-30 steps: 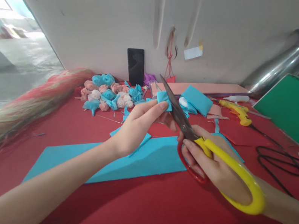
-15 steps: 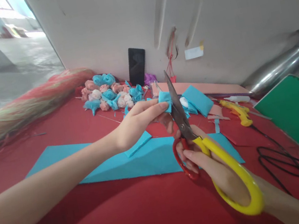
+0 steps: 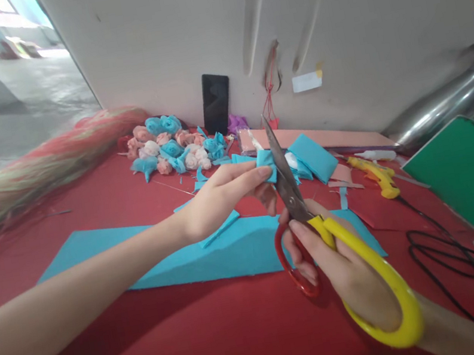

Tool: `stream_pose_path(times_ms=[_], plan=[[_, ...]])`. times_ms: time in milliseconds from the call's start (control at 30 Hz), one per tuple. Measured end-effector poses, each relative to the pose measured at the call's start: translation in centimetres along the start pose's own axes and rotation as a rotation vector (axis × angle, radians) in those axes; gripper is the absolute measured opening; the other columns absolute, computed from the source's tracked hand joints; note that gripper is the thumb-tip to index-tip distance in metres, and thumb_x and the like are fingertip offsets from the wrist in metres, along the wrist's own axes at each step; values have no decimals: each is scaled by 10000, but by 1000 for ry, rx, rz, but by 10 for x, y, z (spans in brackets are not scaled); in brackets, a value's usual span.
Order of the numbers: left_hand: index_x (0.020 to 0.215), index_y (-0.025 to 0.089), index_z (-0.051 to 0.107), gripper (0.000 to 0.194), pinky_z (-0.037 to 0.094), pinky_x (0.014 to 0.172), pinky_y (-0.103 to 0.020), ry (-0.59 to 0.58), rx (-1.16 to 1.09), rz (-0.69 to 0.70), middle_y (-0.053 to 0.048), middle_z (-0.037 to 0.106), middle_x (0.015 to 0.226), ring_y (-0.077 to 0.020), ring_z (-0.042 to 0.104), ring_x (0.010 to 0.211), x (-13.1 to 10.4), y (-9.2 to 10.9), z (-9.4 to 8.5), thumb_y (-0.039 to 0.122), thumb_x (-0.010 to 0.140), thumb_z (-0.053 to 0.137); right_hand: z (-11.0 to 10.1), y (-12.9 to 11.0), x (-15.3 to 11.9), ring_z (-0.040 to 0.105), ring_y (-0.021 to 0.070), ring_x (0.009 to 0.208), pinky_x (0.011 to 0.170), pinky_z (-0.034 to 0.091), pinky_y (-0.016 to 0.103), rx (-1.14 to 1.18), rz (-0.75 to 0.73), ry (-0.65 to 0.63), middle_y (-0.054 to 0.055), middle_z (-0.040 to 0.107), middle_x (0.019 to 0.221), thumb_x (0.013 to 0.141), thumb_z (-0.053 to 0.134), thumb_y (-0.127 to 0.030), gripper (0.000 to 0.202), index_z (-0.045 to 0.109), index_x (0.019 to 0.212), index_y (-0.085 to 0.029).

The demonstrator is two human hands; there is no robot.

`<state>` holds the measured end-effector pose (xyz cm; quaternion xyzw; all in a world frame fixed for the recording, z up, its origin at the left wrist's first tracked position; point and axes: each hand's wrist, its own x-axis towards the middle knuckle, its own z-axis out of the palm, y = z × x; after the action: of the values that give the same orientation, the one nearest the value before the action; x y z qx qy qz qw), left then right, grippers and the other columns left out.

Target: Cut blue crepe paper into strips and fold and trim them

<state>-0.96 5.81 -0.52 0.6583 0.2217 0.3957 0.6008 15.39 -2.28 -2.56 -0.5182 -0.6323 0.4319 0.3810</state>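
Note:
My left hand (image 3: 217, 199) pinches a small folded piece of blue felt (image 3: 265, 158) between thumb and fingertips, held above the red table. My right hand (image 3: 337, 263) grips large scissors (image 3: 318, 230) with one yellow and one red handle loop. The steel blades point up and away, and they meet the right edge of the blue piece. A long blue felt sheet (image 3: 150, 258) lies flat beneath both hands.
A heap of blue, pink and white felt roses (image 3: 172, 146) sits by the wall beside a black phone (image 3: 216, 103). To the right are folded blue felt (image 3: 313, 157), a yellow glue gun (image 3: 377, 175) with black cord (image 3: 455, 262), and a green sheet (image 3: 473, 174).
The scissors have shifted slightly left and closer to the blue piece, and the blades have closed on its edge. My left hand keeps its pinch on the piece.

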Motion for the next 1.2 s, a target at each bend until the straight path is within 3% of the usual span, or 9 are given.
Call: stream_pose_path(times_ms=[133,300,567,667,767,933,1200], plan=[[622,162,573,317,474,673,-282,-4,-45,-2,8,634,584,-129,614,594,1,0,-2,251,907,465,-3,1,0,413,84,374,405,358,224,-45,-40,-25,-77,383,433,941,381,-445,341,418,683,-225],[547,176,521,344,489,654,-294,12,-35,2,3,631,541,-138,616,552,3,0,-7,261,879,490,-5,0,2,422,93,385,398,340,220,-72,-34,-28,-82,386,442,941,376,-444,259,475,862,-219],[586,166,631,286,518,718,-315,106,76,36,-10,661,584,-173,665,656,5,-4,-10,285,825,531,-3,2,1,362,71,389,366,296,205,-20,-11,-28,-70,413,520,920,409,-449,254,477,852,-214],[649,163,671,245,519,734,-301,162,89,97,-4,681,648,-173,673,728,4,-8,-9,250,830,532,1,5,3,351,77,408,369,293,204,59,41,-23,-69,408,556,895,436,-377,176,496,932,-216],[615,163,639,269,506,670,-277,184,47,101,2,670,622,-144,644,635,3,-10,-6,247,846,528,2,9,6,396,85,440,398,331,212,48,42,-28,-41,470,633,857,444,-304,175,505,991,-209],[538,161,564,342,460,615,-268,140,24,67,14,584,499,-109,560,499,3,-6,-4,241,862,488,0,11,8,414,94,466,429,356,223,21,26,-74,-27,492,674,830,446,-270,207,492,1025,-214],[537,154,550,344,439,581,-239,85,-13,41,23,575,503,-92,552,505,2,-3,-2,226,867,485,7,12,5,385,87,454,401,308,216,88,24,9,-31,463,649,854,446,-328,194,491,992,-200]])
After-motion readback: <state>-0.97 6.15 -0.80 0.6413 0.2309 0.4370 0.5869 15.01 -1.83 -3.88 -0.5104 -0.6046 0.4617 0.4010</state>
